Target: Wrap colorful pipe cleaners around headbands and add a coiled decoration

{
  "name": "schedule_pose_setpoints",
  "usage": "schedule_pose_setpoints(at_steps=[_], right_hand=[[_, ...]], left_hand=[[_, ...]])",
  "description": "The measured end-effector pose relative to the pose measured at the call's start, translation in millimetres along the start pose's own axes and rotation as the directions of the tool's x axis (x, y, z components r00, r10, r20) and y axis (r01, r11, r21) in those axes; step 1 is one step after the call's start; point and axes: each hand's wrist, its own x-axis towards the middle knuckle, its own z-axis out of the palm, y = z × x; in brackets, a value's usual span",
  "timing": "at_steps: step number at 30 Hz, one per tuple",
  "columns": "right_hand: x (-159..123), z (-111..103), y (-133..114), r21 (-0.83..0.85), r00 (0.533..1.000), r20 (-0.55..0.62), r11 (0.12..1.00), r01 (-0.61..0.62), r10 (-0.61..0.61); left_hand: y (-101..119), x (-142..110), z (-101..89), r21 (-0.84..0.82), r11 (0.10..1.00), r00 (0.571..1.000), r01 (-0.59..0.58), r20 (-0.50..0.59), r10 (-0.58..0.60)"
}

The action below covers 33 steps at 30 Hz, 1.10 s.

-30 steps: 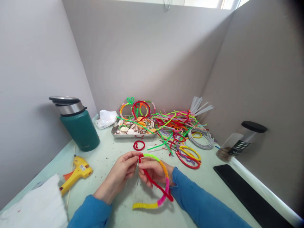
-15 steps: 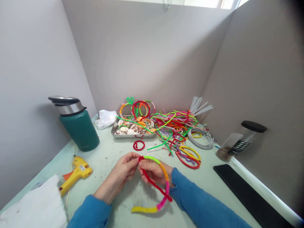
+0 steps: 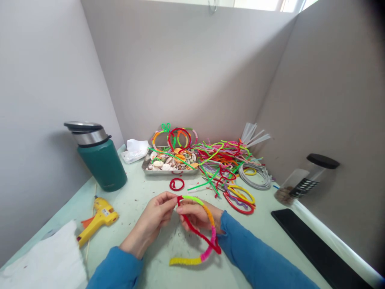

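Observation:
Both my hands meet over the pale green table near its middle front. My left hand pinches the top end of a curved band wrapped in green, orange, pink and yellow pipe cleaner. My right hand is closed round the same band and a red pipe cleaner that runs from the pinch down to the band's pink part. The band's yellow end rests on the table.
A small red ring lies just beyond my hands. Behind it stand a metal tray of shells and a heap of pipe cleaners. A green flask, yellow glue gun, white cloth, glass jar and black bar surround them.
My hands and the band have barely shifted; the fingers keep working at the band's top end where the red pipe cleaner starts.

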Motion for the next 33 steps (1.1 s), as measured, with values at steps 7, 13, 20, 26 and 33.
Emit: schedule_pose_setpoints(at_steps=[7,13,20,26,33], right_hand=[[-5.2,4.1,-8.9,-0.149,0.997,-0.071,0.988,0.028,-0.039],[-5.9,-0.3,-13.0,-0.150,0.996,-0.069,0.987,0.050,-0.061],[-4.8,-5.0,-10.7,-0.051,0.983,-0.087,0.986,0.156,-0.160],[-5.7,-8.9,-18.5,0.138,0.998,0.005,0.988,0.064,-0.065],[-8.9,-16.3,-18.9,0.128,0.994,-0.016,0.985,0.112,-0.111]], left_hand=[[1.8,-1.2,2.3,0.011,0.999,0.999,-0.033,-0.010,0.033],[1.2,-0.5,0.3,0.001,0.999,0.999,-0.038,-0.035,0.038],[-0.5,2.2,-2.3,-0.045,0.999,0.999,-0.031,-0.024,0.030],[-0.6,2.4,-4.7,-0.074,0.997,0.999,-0.027,0.030,0.030],[2.5,-1.0,-6.4,-0.147,0.988,0.994,-0.050,0.093,0.064]])
